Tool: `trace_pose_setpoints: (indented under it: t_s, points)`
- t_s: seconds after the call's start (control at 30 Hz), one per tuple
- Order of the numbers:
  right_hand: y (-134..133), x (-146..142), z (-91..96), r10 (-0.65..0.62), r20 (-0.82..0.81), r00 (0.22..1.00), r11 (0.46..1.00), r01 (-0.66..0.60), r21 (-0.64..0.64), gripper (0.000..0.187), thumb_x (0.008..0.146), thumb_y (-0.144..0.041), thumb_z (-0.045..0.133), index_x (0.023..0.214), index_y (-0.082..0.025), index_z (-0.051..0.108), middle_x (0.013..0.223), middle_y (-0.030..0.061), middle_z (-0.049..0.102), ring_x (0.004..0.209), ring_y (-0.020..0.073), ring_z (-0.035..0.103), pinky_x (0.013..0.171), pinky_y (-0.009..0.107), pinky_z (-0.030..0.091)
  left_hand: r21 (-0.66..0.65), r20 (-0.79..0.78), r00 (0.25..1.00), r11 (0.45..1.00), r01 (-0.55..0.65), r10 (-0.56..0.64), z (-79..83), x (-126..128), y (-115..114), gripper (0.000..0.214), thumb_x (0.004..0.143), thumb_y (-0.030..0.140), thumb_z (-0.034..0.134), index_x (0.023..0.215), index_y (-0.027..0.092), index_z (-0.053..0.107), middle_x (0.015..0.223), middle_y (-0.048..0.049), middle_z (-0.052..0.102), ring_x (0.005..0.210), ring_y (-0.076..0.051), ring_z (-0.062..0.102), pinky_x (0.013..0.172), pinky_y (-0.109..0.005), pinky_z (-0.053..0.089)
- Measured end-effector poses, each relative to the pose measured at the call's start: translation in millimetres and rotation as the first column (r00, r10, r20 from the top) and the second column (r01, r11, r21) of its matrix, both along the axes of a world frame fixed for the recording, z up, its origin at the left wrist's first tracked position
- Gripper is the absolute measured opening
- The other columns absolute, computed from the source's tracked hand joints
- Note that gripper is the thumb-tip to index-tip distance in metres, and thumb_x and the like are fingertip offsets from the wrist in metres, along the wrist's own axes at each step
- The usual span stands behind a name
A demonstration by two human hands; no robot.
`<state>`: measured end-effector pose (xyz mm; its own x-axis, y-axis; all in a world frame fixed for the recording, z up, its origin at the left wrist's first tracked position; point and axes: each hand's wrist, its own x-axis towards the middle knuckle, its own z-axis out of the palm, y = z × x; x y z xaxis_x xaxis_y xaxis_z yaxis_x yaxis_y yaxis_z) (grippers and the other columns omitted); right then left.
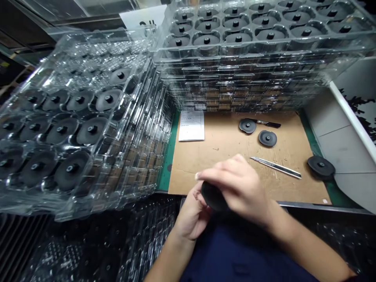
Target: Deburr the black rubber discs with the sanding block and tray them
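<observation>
In front of my dark blue clothing I hold a black round disc part [214, 197] in both hands. My left hand [190, 215] grips it from the left and below, its fingers partly hidden behind the disc. My right hand [241, 186] is closed over its upper right side, slightly blurred. Right of my hands, a slim silver craft knife [276, 168] lies on the cardboard sheet [217, 152]. Beyond it are two similar discs with a central stub, one disc [267, 138] nearer and another disc [247, 125] touching a black-handled tool [268, 123].
Clear plastic trays [249, 51] of black discs are stacked high at the back. Another tray stack [141, 149] stands at the left. A printed paper slip [191, 125] lies on the cardboard. One disc [321, 167] sits at the right edge, beside a white wall [346, 147].
</observation>
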<state>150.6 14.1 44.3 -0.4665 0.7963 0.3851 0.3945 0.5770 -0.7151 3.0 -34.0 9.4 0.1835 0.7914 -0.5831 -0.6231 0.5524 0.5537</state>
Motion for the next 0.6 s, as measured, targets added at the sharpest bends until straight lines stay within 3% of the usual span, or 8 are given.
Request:
trace_pose_setpoints:
  t_s: [0.07, 0.17, 0.27, 0.33, 0.43, 0.5, 0.57, 0.6]
  points:
    - [3, 10, -12.8, -0.127, 0.009, 0.992, 0.980, 0.127, -0.155, 0.021, 0.090, -0.019, 0.047, 0.102, -0.023, 0.064, 0.090, -0.0001, 0.068, 0.079, 0.0126, 0.059, 0.072, 0.030, 0.038, 0.028, 0.074, 0.997, 0.999, 0.023, -0.025, 1.4, -5, -2, 0.051, 0.057, 0.038, 0.081, 0.103, 0.019, 0.067, 0.103, -0.0070, 0.067, 0.088, -0.023, 0.064, 0.074, -0.029, 0.052]
    - [2, 28, -50.1, -0.275, 0.080, 0.958, 0.897, 0.286, -0.337, 0.020, 0.089, -0.025, 0.049, 0.101, -0.023, 0.065, 0.090, 0.0015, 0.068, 0.072, 0.0134, 0.060, 0.064, 0.028, 0.043, 0.098, 0.222, 0.970, 0.992, 0.081, -0.101, 3.1, -13, -4, 0.060, 0.061, 0.040, 0.078, 0.116, 0.025, 0.060, 0.134, -0.0109, 0.052, 0.104, -0.031, 0.061, 0.085, -0.039, 0.050]
    - [-4, 37, -87.3, -0.247, 0.113, 0.963, 0.871, 0.271, -0.409, 0.020, 0.087, -0.027, 0.051, 0.093, -0.020, 0.068, 0.085, 0.0034, 0.070, 0.072, 0.0154, 0.062, 0.063, 0.028, 0.047, 0.124, 0.287, 0.948, 0.986, 0.107, -0.139, 2.1, -17, -5, 0.062, 0.063, 0.044, 0.075, 0.119, 0.026, 0.058, 0.139, -0.0118, 0.047, 0.107, -0.032, 0.059, 0.083, -0.036, 0.051]
    - [-8, 38, -93.7, -0.227, 0.124, 0.966, 0.873, 0.258, -0.414, 0.019, 0.086, -0.027, 0.052, 0.089, -0.019, 0.070, 0.083, 0.0036, 0.071, 0.073, 0.0166, 0.064, 0.064, 0.028, 0.048, 0.125, 0.308, 0.940, 0.986, 0.112, -0.146, 1.3, -17, -6, 0.063, 0.063, 0.047, 0.074, 0.120, 0.027, 0.057, 0.138, -0.0115, 0.048, 0.106, -0.031, 0.060, 0.081, -0.035, 0.052]
    - [-9, 31, -65.7, -0.307, 0.105, 0.946, 0.869, 0.324, -0.374, 0.020, 0.088, -0.026, 0.051, 0.101, -0.021, 0.066, 0.093, 0.0037, 0.070, 0.072, 0.0152, 0.062, 0.063, 0.028, 0.046, 0.136, 0.331, 0.926, 0.980, 0.144, -0.182, 3.0, -12, -5, 0.066, 0.062, 0.048, 0.074, 0.122, 0.026, 0.056, 0.135, -0.0111, 0.050, 0.106, -0.031, 0.060, 0.082, -0.036, 0.052]
    - [-9, 24, -33.9, -0.301, 0.019, 0.953, 0.923, 0.297, -0.244, 0.024, 0.089, -0.022, 0.050, 0.110, -0.024, 0.062, 0.102, 0.0026, 0.068, 0.078, 0.0141, 0.061, 0.067, 0.028, 0.044, 0.127, 0.301, 0.938, 0.982, 0.141, -0.173, 5.0, -8, -5, 0.063, 0.060, 0.047, 0.075, 0.117, 0.024, 0.060, 0.125, -0.0095, 0.058, 0.103, -0.028, 0.061, 0.082, -0.035, 0.051]
    - [-8, 15, -6.8, -0.113, -0.047, 0.993, 0.993, 0.111, -0.036, 0.027, 0.090, -0.017, 0.047, 0.112, -0.025, 0.060, 0.102, 0.0017, 0.068, 0.082, 0.0135, 0.060, 0.070, 0.029, 0.040, 0.110, 0.236, 0.964, 0.989, 0.098, -0.121, 6.2, -6, -5, 0.052, 0.060, 0.045, 0.076, 0.104, 0.020, 0.066, 0.107, -0.0060, 0.066, 0.095, -0.022, 0.062, 0.080, -0.029, 0.051]
    - [-7, 11, 2.3, -0.020, -0.035, 0.999, 0.999, 0.021, 0.036, 0.027, 0.090, -0.016, 0.045, 0.110, -0.024, 0.061, 0.099, 0.0016, 0.068, 0.080, 0.0131, 0.060, 0.069, 0.029, 0.038, 0.105, 0.205, 0.974, 0.992, 0.074, -0.094, 6.0, -5, -6, 0.045, 0.062, 0.042, 0.077, 0.098, 0.018, 0.068, 0.099, -0.0039, 0.068, 0.091, -0.019, 0.062, 0.078, -0.025, 0.050]
